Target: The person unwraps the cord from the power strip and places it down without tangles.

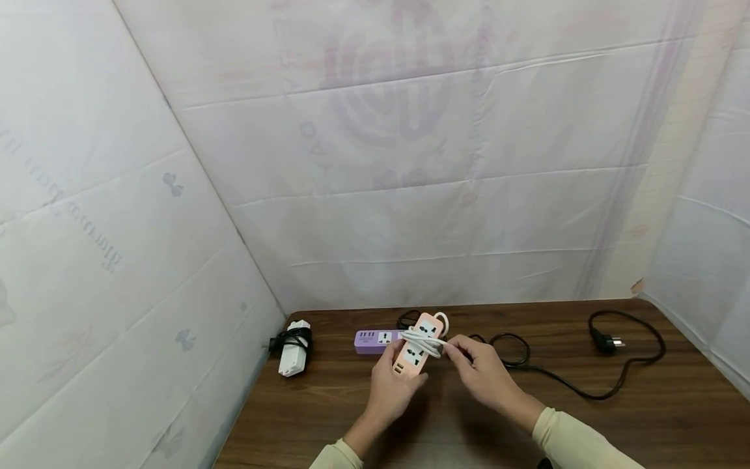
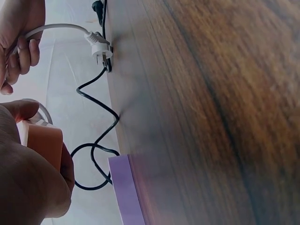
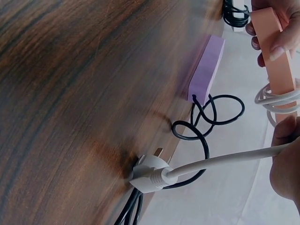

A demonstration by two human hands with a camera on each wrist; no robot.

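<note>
My left hand (image 1: 391,389) grips a peach-pink power strip (image 1: 416,352) by its near end and holds it tilted above the brown table (image 1: 351,430). Its white cord (image 1: 423,341) is wound in loops round the strip's middle. My right hand (image 1: 476,370) pinches the free stretch of that cord (image 3: 220,161) just right of the strip. The cord ends in a white plug (image 3: 150,174) that rests against the table beside a black cable. In the left wrist view the same plug (image 2: 100,47) shows below my right hand (image 2: 18,35), and my left hand (image 2: 28,183) covers most of the strip (image 2: 46,140).
A purple power strip (image 1: 377,339) lies flat behind the pink one, with a looped black cable (image 1: 515,355) running right to a black plug (image 1: 609,342). A white strip bound in black cord (image 1: 295,346) sits at the table's back left corner. White sheeting walls enclose the table.
</note>
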